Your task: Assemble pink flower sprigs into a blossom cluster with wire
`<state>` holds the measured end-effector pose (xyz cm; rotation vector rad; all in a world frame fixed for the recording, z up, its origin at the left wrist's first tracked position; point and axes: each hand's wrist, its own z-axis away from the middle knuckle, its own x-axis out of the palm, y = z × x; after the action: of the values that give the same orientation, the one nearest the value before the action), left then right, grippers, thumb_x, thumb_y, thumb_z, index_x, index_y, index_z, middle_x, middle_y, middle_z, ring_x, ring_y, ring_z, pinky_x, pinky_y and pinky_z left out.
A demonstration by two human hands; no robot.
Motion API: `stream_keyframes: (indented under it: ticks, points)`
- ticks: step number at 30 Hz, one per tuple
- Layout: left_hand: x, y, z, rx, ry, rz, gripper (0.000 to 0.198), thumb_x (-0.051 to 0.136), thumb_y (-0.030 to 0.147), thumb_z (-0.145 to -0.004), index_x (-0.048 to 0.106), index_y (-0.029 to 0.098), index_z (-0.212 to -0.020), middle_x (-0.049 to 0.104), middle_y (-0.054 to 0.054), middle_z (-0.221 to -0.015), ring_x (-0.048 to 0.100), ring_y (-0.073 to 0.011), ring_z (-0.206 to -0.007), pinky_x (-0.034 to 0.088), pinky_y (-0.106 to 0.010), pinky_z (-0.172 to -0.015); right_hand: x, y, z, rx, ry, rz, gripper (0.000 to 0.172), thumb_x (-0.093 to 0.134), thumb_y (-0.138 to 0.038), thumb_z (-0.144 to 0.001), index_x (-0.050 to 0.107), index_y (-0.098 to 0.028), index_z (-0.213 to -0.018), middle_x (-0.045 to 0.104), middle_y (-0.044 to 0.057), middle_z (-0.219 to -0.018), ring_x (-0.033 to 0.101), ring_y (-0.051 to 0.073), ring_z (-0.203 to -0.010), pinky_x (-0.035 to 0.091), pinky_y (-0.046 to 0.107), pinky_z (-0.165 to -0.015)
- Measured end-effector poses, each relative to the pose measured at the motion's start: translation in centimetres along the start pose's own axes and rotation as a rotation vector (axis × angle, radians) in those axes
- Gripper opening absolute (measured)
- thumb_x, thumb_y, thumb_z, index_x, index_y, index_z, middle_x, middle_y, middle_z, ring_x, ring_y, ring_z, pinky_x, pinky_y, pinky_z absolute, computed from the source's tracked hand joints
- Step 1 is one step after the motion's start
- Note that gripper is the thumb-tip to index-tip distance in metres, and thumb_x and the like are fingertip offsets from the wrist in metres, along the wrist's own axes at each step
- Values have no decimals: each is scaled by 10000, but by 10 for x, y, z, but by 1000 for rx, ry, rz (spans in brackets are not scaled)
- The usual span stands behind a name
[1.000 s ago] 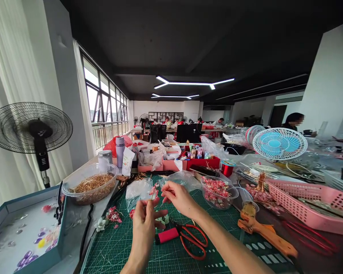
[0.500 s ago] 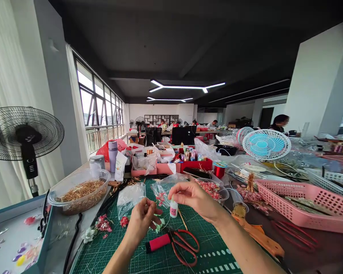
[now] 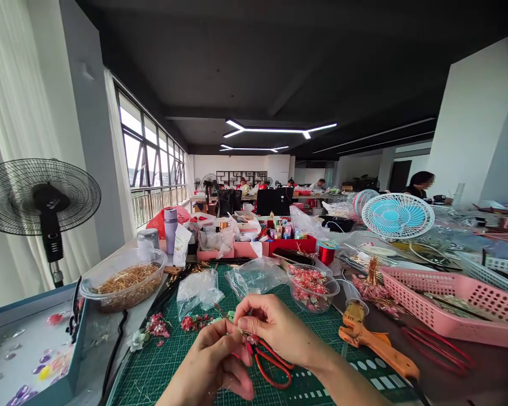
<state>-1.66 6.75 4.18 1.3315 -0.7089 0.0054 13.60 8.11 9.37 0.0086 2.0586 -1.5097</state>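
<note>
Bright daylight from windows [image 3: 146, 149], warped edges

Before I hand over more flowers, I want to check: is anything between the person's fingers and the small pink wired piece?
No, nothing visible stands in the way: the left hand and right hand both pinch the small pink wired piece directly. The red-handled scissors lie below the hands on the green cutting mat.

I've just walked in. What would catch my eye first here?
Your eye would go to the left hand and right hand pinching something tiny over a green cutting mat at bottom centre, with red-handled scissors beneath. To the right stand a blue-and-white desk fan and a pink plastic basket; a black standing fan fills the left.
</note>
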Motion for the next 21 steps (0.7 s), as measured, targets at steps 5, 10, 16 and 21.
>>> stream_keyframes:
  ticks: [5,10,16,21]
  points:
    - [0,-5,6,6,-21,105,286,750,354,-679,560,140,-684,576,43,-544,503,-58,-344,540,-262,-423,6,4,10,-9,8,-133,122,578,-274,-801,603,-157,-775,564,1,-692,505,129,-625,427,252,-594]
    - [-2,-13,7,115,-3,-101,372,696,494,-702,541,156,-711,450,82,-518,337,-20,-360,480,-230,-438,11,5,12,37,45,-205,177,613,-311,-761,604,-134,-758,556,6,-672,493,129,-612,426,266,-591]
    - [4,-20,9,470,225,-490,452,577,589,-753,511,154,-651,388,55,-563,313,-71,-516,255,-207,-486,27,12,11,147,227,-507,353,707,-463,-690,607,-161,-841,585,35,-789,550,170,-742,463,284,-647]
    - [-11,-15,10,421,257,-484,441,543,597,-768,532,163,-692,516,5,-637,441,-124,-614,352,-234,-598,72,67,40,67,279,-531,413,462,-591,-852,573,-224,-1006,626,33,-781,601,169,-684,464,263,-610]
